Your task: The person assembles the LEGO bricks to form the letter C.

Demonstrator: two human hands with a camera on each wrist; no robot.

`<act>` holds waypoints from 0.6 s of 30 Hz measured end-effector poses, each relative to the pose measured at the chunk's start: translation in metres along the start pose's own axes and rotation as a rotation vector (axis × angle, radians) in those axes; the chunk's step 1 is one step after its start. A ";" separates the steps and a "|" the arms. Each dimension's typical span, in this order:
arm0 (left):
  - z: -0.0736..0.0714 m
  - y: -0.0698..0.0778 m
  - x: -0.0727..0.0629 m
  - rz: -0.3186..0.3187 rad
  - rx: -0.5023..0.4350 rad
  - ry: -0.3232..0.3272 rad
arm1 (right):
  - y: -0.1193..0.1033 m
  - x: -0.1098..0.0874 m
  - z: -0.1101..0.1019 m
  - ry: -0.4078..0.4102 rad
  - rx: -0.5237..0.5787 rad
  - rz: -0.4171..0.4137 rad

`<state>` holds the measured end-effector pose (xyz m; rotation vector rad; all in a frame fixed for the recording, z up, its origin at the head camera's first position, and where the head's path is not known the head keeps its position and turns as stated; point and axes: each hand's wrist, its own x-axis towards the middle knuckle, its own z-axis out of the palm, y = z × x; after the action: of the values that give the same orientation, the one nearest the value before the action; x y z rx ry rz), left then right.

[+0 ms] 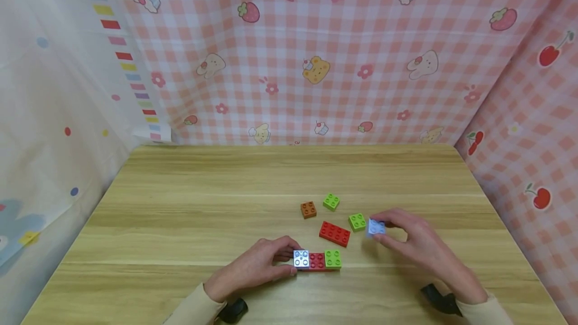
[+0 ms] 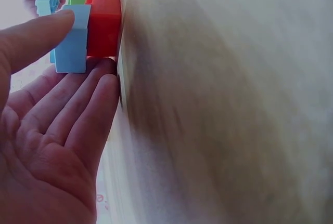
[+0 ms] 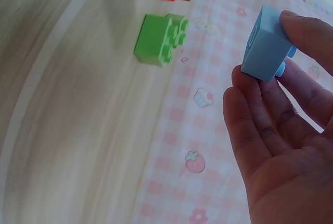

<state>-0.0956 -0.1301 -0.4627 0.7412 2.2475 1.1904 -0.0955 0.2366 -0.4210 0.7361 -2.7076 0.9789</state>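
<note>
My left hand (image 1: 257, 266) pinches the left end of a small brick build between thumb and fingers. The build is a red base brick (image 1: 317, 261) with a light blue brick (image 1: 301, 259) on its left end and a green brick (image 1: 332, 259) on its right end; red studs show between them. It lies on the table. To the right, my right hand (image 1: 417, 237) holds another light blue brick (image 3: 268, 44) between thumb and fingertips. In the right wrist view this brick is off the table, its hollow underside partly showing. A loose green brick (image 1: 357, 221) sits just left of it.
Behind the build lie a loose red eight-stud brick (image 1: 334, 233), an orange-brown brick (image 1: 309, 209) and another green brick (image 1: 331, 201). The wooden table (image 1: 203, 179) meets a pink checked cloth (image 1: 289, 104) at the back, with more cloth at both sides.
</note>
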 end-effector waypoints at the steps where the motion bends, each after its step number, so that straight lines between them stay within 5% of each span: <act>1: 0.000 0.000 0.000 0.000 0.000 0.000 | -0.002 0.001 0.000 -0.002 0.005 -0.003; 18: 0.000 0.000 0.001 0.009 0.005 0.003 | -0.024 0.010 0.010 -0.048 0.052 -0.014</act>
<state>-0.0958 -0.1296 -0.4626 0.7524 2.2522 1.1915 -0.0918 0.2099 -0.4122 0.7962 -2.7231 1.0454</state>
